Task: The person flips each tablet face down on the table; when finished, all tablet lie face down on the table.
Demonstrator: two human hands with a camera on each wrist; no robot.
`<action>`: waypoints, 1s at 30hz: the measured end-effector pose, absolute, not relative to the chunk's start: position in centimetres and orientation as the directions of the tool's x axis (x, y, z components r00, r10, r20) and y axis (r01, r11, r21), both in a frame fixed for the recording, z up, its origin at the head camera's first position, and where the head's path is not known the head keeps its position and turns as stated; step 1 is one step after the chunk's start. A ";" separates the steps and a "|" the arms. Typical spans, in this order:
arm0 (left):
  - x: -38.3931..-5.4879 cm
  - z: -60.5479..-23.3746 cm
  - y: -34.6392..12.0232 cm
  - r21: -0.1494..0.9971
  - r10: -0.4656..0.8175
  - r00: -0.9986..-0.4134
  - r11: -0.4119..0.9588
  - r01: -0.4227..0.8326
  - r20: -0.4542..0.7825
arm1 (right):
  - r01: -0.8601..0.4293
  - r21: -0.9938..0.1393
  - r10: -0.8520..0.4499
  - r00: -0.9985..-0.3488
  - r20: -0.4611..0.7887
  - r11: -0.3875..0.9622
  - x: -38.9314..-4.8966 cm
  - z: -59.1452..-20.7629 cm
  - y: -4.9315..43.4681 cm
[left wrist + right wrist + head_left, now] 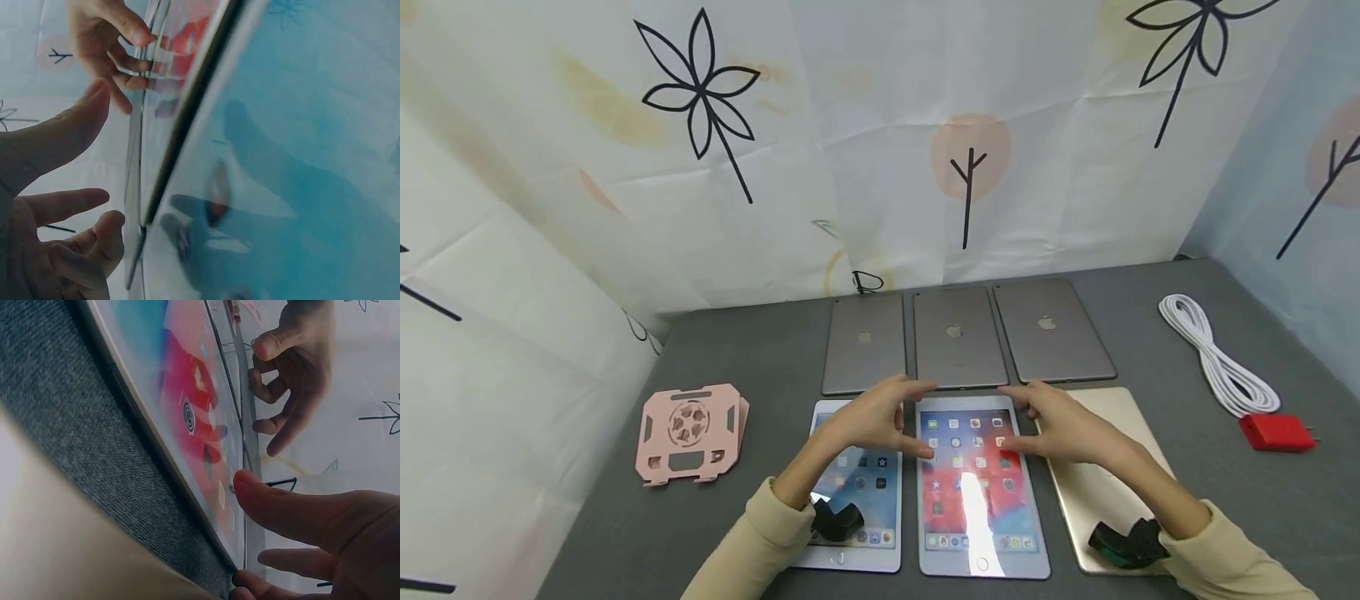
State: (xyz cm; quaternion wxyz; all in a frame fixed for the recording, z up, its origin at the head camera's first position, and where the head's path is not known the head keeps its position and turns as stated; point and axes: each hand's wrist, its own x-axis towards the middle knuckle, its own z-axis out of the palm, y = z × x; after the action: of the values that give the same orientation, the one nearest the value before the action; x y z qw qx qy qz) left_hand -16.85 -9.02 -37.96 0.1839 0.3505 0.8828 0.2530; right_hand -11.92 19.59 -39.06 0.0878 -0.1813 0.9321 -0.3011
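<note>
A white tablet [943,483] with a lit screen of red and blue wallpaper lies face up between the hands. Over its upper left corner hovers my left hand [876,417], thumb and fingers apart. My right hand [1063,425] is at the upper right edge, its thumb over the screen border and its fingertips close to the far corner in the right wrist view. Neither hand grips anything. Under the left forearm lies a second lit tablet [883,508] with a blue screen, partly covered. A gold tablet [1078,508] lies back up beneath the right arm.
Three grey tablets, left [861,358], middle [958,354] and right [1056,346], lie back up in a row behind. At left sits a pink folding stand [662,421]. A coiled white cable [1217,367] and a red charger plug [1276,433] lie at right on the grey tabletop [1247,517].
</note>
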 end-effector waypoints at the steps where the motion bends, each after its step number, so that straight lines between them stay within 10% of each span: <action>1: -16.8 -38.2 -9.3 0.574 0.705 -0.691 0.636 0.516 -0.158 | -0.284 -0.592 -0.391 -0.919 -0.056 0.754 -12.0 -39.2 19.6; 30: -16.0 -40.6 -8.6 0.487 0.501 -0.849 0.790 0.372 -0.165 | -0.043 -0.841 -0.366 -0.911 -0.188 0.540 -12.7 -40.7 20.9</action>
State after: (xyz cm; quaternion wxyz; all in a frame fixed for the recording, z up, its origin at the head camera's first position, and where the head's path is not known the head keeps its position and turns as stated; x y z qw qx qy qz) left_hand -16.01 -8.60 -40.58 0.1442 0.2334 0.9350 0.2247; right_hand -12.70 20.88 -40.74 0.1735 -0.1190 0.8601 -0.4647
